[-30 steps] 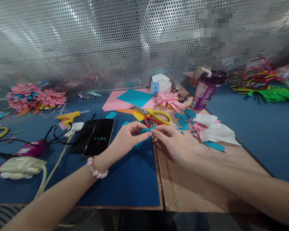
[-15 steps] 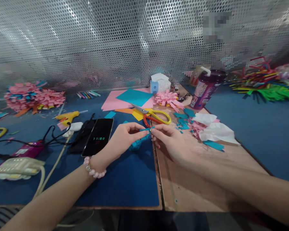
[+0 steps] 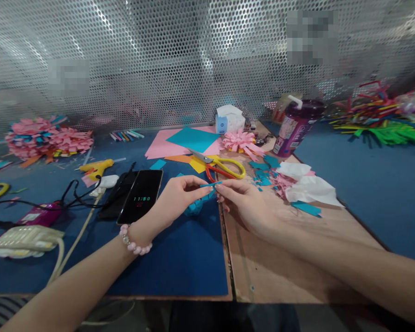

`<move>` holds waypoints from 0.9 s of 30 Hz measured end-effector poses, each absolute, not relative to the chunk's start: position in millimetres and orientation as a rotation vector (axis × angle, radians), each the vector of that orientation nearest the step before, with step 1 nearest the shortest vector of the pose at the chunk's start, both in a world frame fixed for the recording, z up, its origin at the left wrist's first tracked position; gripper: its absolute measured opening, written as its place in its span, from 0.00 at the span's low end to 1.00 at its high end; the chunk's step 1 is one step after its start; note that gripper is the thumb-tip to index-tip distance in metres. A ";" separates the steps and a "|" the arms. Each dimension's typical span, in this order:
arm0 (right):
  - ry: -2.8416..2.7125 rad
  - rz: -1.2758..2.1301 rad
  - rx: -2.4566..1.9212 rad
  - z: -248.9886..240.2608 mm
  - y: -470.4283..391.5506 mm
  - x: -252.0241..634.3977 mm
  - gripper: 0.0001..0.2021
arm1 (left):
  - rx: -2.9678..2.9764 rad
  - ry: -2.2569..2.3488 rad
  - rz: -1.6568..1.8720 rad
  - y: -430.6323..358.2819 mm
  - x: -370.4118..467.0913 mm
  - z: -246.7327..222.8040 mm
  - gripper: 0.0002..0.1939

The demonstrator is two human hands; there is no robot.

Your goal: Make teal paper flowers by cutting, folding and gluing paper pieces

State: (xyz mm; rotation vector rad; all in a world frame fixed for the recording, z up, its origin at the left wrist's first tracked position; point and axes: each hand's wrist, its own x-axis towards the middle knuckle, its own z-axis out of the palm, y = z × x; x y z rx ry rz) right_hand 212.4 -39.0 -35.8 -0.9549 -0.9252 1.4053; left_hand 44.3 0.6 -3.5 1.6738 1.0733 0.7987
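Between both sets of fingertips is a small strip of blue paper (image 3: 210, 185). My left hand (image 3: 181, 196), with a beaded bracelet (image 3: 135, 240) at its wrist, pinches the strip's left part. From the other side my right hand (image 3: 244, 200) pinches it with thumb and forefinger. Below and behind the fingers lies a bunch of blue paper pieces (image 3: 193, 208), partly hidden by my left hand. Just beyond the hands, scissors (image 3: 228, 168) with yellow and red handles rest with their blades over coloured paper.
A phone (image 3: 140, 196) lies left of my hands, near a yellow glue gun (image 3: 97, 168) and a power strip (image 3: 29, 237) with cables. Pink and blue paper sheets (image 3: 155, 145) lie at the back. Paper scraps (image 3: 263, 175) and a purple cup (image 3: 293, 129) stand on the right.
Both hands stay in nearly the same place, still pinching the blue paper strip. The strip looks slightly turned between the fingertips.
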 end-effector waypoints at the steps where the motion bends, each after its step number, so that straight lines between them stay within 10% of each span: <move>1: -0.922 1.409 -0.953 -35.7 -39.1 212.4 0.11 | 1.672 1.073 0.799 0.6 44.2 -3.6 0.11; 27: -0.911 1.445 -0.952 -37.9 -37.0 213.1 0.12 | 1.667 1.065 0.827 -0.4 45.0 -4.7 0.11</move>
